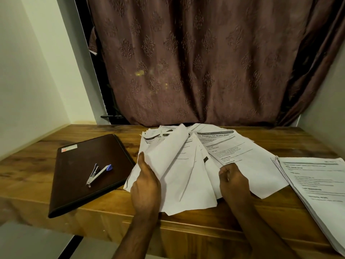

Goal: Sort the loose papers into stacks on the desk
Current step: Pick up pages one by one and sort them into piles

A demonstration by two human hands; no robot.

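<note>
A messy spread of loose white papers (231, 154) lies fanned across the middle of the wooden desk (33, 165). My left hand (145, 186) grips the left edge of several sheets (168, 161) and lifts them up off the pile, thumb on top. My right hand (233, 182) is curled into a fist on the lower right part of the pile; whether it pinches a sheet is hidden by the fingers. A neater stack of printed papers (317, 187) sits at the right edge of the desk.
A dark brown folder (80, 184) lies at the left of the desk with a stapler (98, 173) on top. A brown patterned curtain (196, 62) hangs behind the desk. White walls close in on both sides.
</note>
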